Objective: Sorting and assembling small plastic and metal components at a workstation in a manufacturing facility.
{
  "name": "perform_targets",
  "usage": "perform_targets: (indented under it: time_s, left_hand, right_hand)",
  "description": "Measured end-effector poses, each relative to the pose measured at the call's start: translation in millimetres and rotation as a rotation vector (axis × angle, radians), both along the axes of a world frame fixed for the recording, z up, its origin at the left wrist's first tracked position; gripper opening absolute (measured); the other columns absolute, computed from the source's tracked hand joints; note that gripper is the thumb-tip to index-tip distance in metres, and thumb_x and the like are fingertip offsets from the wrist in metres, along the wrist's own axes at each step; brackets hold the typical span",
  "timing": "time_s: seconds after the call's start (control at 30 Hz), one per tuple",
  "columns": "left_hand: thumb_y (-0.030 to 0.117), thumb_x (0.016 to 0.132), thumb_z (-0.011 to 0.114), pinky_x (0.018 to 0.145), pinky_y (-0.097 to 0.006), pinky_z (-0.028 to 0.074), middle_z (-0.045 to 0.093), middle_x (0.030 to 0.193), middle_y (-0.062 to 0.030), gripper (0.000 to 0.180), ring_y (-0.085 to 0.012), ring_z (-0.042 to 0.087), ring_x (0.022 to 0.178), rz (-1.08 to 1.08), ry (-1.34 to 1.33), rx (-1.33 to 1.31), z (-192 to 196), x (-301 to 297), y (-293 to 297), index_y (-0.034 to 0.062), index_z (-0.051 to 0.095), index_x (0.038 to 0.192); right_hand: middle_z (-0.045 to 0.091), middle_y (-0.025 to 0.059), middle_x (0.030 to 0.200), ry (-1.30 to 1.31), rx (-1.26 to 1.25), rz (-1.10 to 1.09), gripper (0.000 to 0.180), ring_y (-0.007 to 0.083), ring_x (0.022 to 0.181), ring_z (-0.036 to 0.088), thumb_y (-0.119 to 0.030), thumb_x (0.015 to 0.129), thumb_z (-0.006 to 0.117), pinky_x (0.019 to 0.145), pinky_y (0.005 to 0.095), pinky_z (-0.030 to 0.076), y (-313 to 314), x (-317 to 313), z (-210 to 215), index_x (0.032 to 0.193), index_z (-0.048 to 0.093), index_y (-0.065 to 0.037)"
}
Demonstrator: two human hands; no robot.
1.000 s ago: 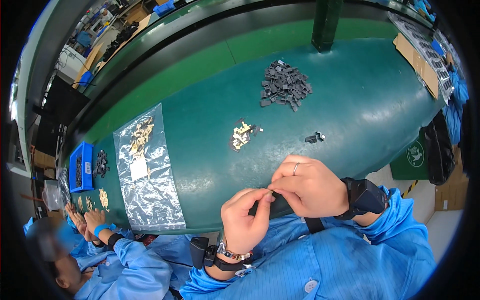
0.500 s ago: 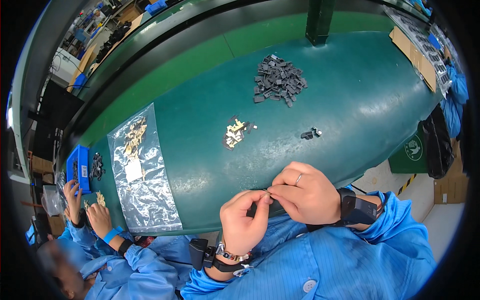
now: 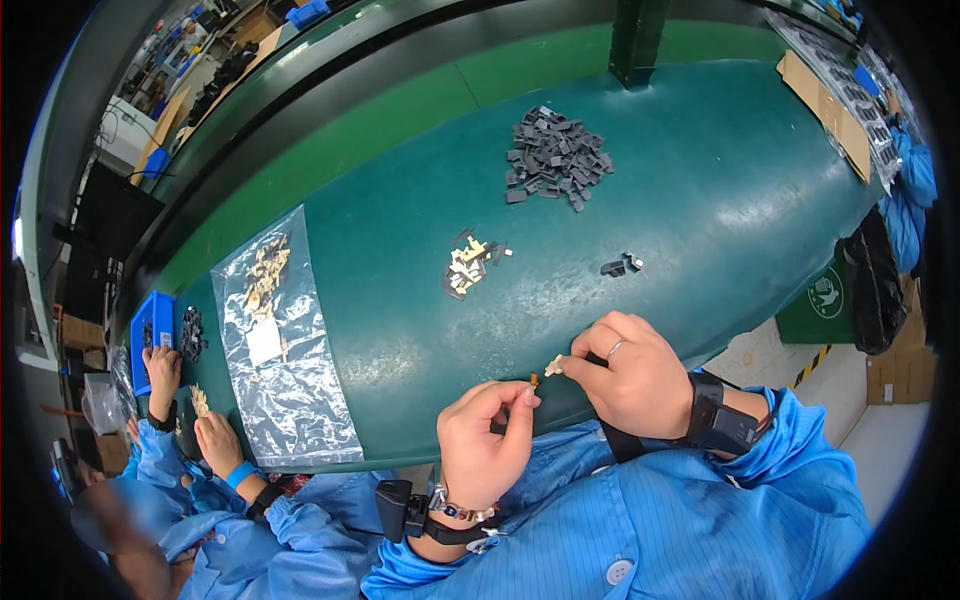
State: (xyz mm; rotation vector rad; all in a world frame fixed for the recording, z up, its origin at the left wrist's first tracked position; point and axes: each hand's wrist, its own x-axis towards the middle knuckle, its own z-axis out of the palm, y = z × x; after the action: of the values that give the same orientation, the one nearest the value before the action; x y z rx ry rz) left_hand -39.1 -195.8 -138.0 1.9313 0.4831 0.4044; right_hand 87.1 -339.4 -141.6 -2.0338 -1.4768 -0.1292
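Near the table's front edge, my left hand (image 3: 484, 440) pinches a tiny orange-brown piece (image 3: 534, 380) between thumb and fingertip. Just to its right, my right hand (image 3: 632, 388) holds a small cream-coloured piece (image 3: 553, 367) in a pinch. A short gap separates the two pieces, and both are too small to name more exactly. Beyond my hands lies a small heap of cream, yellow and dark pieces (image 3: 470, 266). Two or so dark plastic parts (image 3: 613, 269) rest on the green table mat (image 3: 400, 340), farther right.
A big pile of dark grey plastic parts (image 3: 556, 160) sits at the far middle. Left lies a clear plastic bag (image 3: 330, 410) with cream pieces on it. A co-worker's hands (image 3: 218, 445) work by a blue bin (image 3: 140, 340). A green post (image 3: 636, 45) rises behind.
My hands, together before, have drawn apart; the right moved slightly up and right. The orange-brown and cream pieces now show at the fingertips. The co-worker's hands have shifted too.
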Motion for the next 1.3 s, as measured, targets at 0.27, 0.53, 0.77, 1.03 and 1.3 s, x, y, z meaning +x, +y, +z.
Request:
perform_targets:
  time_s: [0.27,0.53,0.77,1.03,1.3]
  left_hand:
    - [-0.001,0.084,0.064,0.052,-0.018,0.042,0.066,0.075,-0.0071,0.004,-0.0049,0.054,0.058,-0.011,-0.008,0.015,0.0,0.4,-0.7,-0.0037,0.067,0.085]
    - [-0.002,0.083,0.064,0.051,-0.019,0.040,0.065,0.073,-0.0066,0.004,-0.0047,0.052,0.057,-0.021,-0.003,0.013,1.7,-0.6,1.0,-0.0039,0.067,0.083]
    - [-0.003,0.083,0.064,0.051,-0.018,0.039,0.065,0.075,-0.0069,0.004,-0.0047,0.052,0.058,-0.003,-0.028,-0.012,-0.5,-0.3,0.8,-0.0050,0.067,0.083]
    - [-0.004,0.083,0.063,0.051,-0.018,0.039,0.065,0.076,-0.0075,0.004,-0.0049,0.052,0.058,-0.003,-0.041,-0.035,-2.6,-2.0,1.0,-0.0059,0.066,0.084]
    - [0.000,0.088,0.061,0.058,-0.019,0.046,0.065,0.079,-0.0074,0.007,-0.0073,0.058,0.067,0.002,0.015,-0.153,-2.1,-3.8,-0.7,-0.0056,0.065,0.087]
  right_hand:
    - [0.058,0.0024,0.085,0.060,0.007,0.010,0.020,0.0209,0.079,0.055,-0.004,0.064,0.067,0.069,0.0336,0.045,-2.5,1.6,-3.7,0.084,0.070,-0.008]
    - [0.058,0.0026,0.085,-0.002,0.001,-0.038,0.021,0.0207,0.079,0.054,-0.005,0.065,0.069,0.067,0.0330,0.044,0.0,-3.0,-5.2,0.085,0.071,-0.008]
    - [0.057,0.0030,0.084,0.029,0.007,-0.044,0.015,0.0212,0.077,0.054,-0.007,0.068,0.071,0.067,0.0332,0.044,1.0,-3.2,-2.9,0.084,0.070,-0.008]
    - [0.057,0.0039,0.083,0.086,0.026,-0.030,0.012,0.0221,0.078,0.055,-0.007,0.069,0.069,0.068,0.0335,0.045,0.7,-2.3,-4.1,0.081,0.068,-0.006]
    - [0.061,0.0081,0.083,0.405,0.098,0.000,0.016,0.0252,0.074,0.056,0.000,0.071,0.070,0.066,0.0336,0.046,1.2,1.4,4.6,0.086,0.067,-0.003]
